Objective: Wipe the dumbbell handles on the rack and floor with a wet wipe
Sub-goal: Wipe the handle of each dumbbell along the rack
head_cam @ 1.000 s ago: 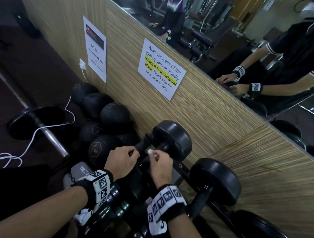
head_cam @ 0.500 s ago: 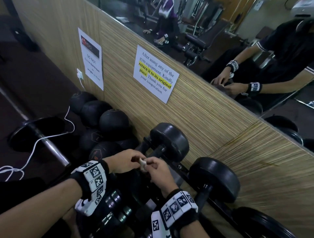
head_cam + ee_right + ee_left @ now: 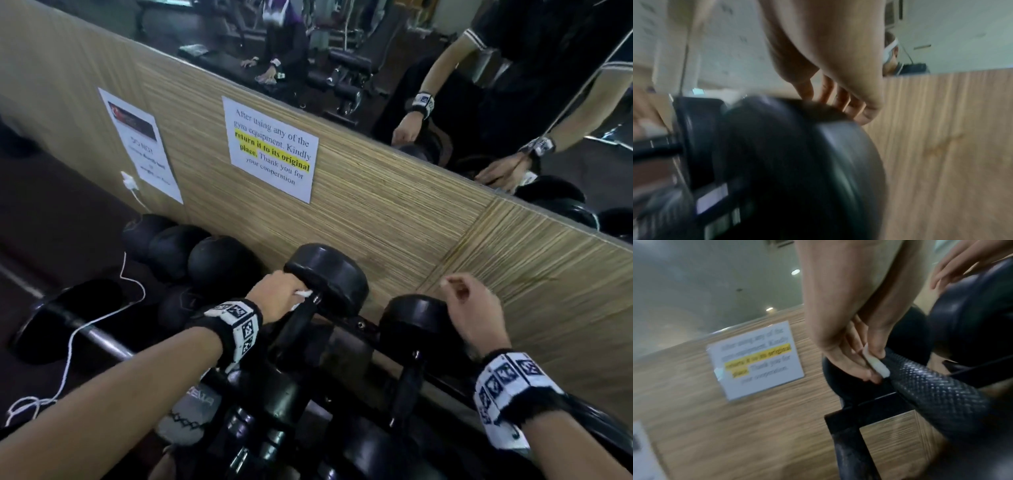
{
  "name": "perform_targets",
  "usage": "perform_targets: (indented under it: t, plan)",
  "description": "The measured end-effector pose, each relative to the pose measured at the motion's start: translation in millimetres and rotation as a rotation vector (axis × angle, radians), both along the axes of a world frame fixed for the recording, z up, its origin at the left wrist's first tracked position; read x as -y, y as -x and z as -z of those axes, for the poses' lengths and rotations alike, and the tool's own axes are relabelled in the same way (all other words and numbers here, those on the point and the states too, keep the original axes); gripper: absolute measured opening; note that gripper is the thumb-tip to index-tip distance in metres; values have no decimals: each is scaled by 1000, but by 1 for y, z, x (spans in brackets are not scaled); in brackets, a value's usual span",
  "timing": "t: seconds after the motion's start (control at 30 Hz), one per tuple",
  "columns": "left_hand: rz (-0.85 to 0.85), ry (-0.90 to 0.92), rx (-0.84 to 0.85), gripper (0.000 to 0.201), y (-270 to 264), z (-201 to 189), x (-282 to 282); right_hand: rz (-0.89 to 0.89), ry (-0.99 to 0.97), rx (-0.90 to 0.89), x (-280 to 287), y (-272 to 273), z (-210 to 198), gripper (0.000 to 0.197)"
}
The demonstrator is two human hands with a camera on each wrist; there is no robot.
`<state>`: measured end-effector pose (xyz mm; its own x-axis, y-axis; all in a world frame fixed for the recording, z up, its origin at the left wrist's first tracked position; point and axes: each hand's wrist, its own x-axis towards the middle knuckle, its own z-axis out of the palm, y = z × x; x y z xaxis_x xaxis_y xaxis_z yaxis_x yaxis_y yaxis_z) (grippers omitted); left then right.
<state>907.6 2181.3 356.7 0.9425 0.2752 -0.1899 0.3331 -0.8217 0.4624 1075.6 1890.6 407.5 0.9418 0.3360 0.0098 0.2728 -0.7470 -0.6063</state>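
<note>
The left hand (image 3: pixel 274 296) pinches the wipe (image 3: pixel 876 365) against the knurled handle (image 3: pixel 931 395) of the rack's (image 3: pixel 846 423) end dumbbell (image 3: pixel 325 274), just below its far head. The right hand (image 3: pixel 469 308) hovers over the next dumbbell (image 3: pixel 416 320) beside it; its fingers (image 3: pixel 840 97) look relaxed and hold nothing. Judging by this, wiping of the first handle is under way; next the wipe should slide down the grip, pressed firmly round the knurling.
</note>
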Motion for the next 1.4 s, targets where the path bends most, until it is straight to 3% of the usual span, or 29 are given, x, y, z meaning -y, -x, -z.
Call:
perform_targets:
  t: [0.1, 0.27, 0.37, 0.5, 0.67, 0.77, 0.9, 1.0, 1.2, 1.3, 1.4]
  plan:
    - [93, -35, -139, 23, 6, 5, 8, 126, -22, -114, 12, -5, 30, 35]
    - [203, -29, -375, 28, 26, 15, -5, 158, -119, -94, 13, -11, 36, 32]
    - [192, 24, -307, 35, 4, 16, -18, 176, -124, -116, 16, -13, 41, 30]
    - [111, 96, -168, 24, -29, 22, -23, 204, -170, -146, 16, -12, 41, 28]
    - [181, 255, -374, 38, 24, 36, -29, 195, -178, -123, 17, -12, 42, 28]
    - [123, 369, -431, 37, 30, 33, -24, 201, -186, -123, 18, -12, 43, 30]
    - [-112, 599, -196, 22, -10, 20, -13, 203, -191, -131, 17, -12, 41, 29]
    - [-144, 638, -197, 20, -12, 24, -14, 199, -196, -130, 16, -12, 41, 29]
    - [-8, 552, -512, 26, 32, 57, -30, 188, -212, -124, 17, -13, 42, 29]
    - [12, 447, -432, 23, 9, 54, -32, 187, -222, -126, 17, -12, 41, 29]
    - [-17, 499, -281, 24, -26, 44, -31, 196, -226, -127, 17, -12, 40, 29]
